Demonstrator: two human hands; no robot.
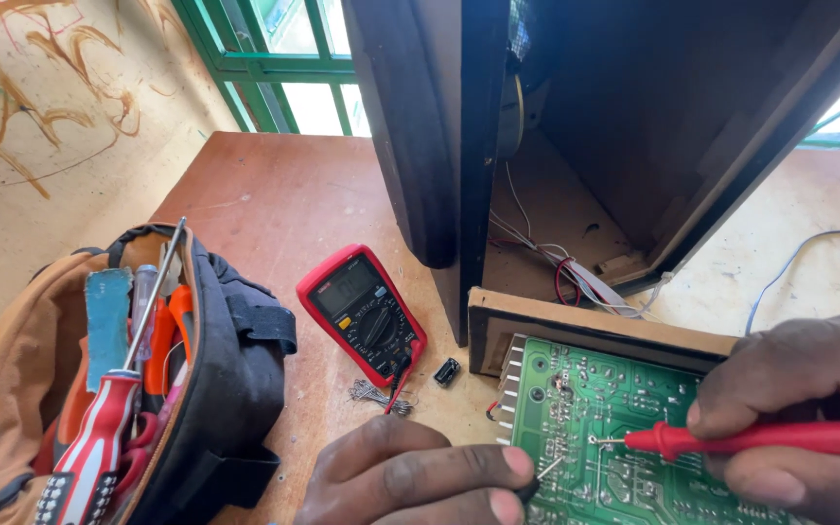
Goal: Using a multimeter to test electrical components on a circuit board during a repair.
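I pinch a red probe (760, 439) in my right hand (799, 408), a dark probe (537, 476) in my left hand (410, 481) — both tips on the green, solder-dotted circuit board (614, 428).

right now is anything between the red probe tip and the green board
Nothing visible. The right hand holds the red probe with its metal tip already down on the green circuit board. The left hand pins a second probe tip nearby, to the side.

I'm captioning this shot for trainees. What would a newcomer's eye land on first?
First the green circuit board at lower right, where the right hand holds a red probe to it and the left hand holds a dark probe. Next the red multimeter at centre, then the open tool bag at left.
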